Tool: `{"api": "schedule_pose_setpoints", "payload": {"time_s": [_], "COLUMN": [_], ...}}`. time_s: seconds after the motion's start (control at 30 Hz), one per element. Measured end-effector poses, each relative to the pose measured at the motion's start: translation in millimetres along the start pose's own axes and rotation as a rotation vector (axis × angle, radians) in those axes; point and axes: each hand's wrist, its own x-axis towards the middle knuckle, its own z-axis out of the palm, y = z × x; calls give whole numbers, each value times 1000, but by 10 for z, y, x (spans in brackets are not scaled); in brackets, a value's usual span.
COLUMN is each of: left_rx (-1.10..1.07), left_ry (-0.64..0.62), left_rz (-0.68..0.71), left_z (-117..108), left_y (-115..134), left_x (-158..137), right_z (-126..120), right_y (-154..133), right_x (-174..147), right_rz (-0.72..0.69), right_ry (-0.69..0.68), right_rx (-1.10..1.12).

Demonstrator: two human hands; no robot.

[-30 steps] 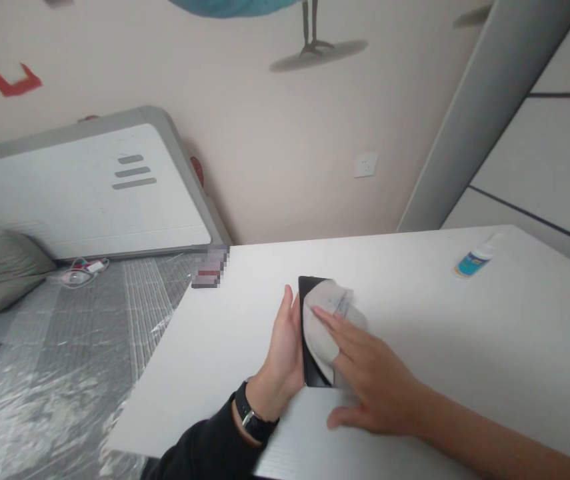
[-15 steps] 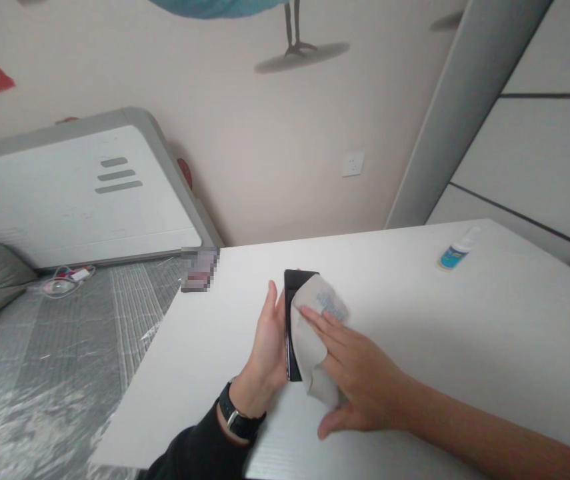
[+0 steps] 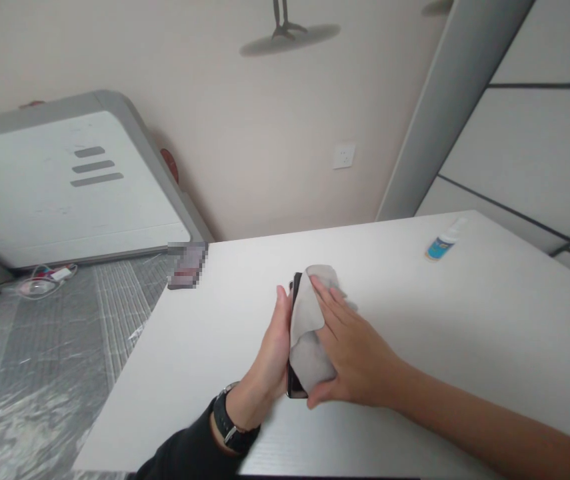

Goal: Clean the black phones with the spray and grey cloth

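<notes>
A dark smartphone is held over the table by my left hand, which is closed round its left side and wears a black watch at the wrist. Over most of the phone's face lies a light grey cleaning cloth. My right hand holds this cloth against the screen, its fingers laid along the upper part and the thumb near the phone's bottom edge. Only the phone's top left corner, left edge and lower end show. My left fingers behind the phone are hidden.
On the white table, a small spray bottle with a blue label lies at the back right. A blurred-out item sits at the back left corner. Left of the table is a plastic-covered bed with cables.
My right hand has shifted the cloth across the phone, so it covers more of the screen. The phone has tilted slightly, and the camera view has turned a little.
</notes>
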Motion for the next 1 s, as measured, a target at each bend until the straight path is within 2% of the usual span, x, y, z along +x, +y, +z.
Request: {"api": "schedule_pose_setpoints", "payload": {"time_s": [0.1, 0.2, 0.27, 0.37, 0.43, 0.57, 0.63, 0.77, 0.9, 1.0], "left_rx": [-68, -75, -60, -63, -106, -199, -208, -168, -79, -29], "left_ry": [82, 129, 105, 61, 78, 194, 264, 356, 340, 277], "left_rz": [74, 33, -15, -72, -72, -1, 88, 371, 490, 584], "left_z": [-10, -12, 7, 46, 50, -6, -28, -11, -2, -44], "left_y": [137, 177, 99, -68, -113, 36, 139, 194, 146, 133], "left_x": [10, 6, -6, -16, -8, 30, 43, 66, 102, 128], "right_z": [85, 98, 70, 36, 46, 112, 121, 38, -52, 4], "right_y": [-176, -218, -146, -21, -14, -157, -210, -206, -148, -75], "right_x": [-77, -82, -43, -3, -22, -102, -107, -37, 27, 37], "right_rz": [-174, -273, -185, 47, 74, -185, -227, -59, 252, 456], "right_ry": [-35, -77, -77, -50, -42, -109, -140, -85, 40, 109], "right_rx": [74, 101, 124, 129, 126, 202, 246, 485, 937, 1219]}}
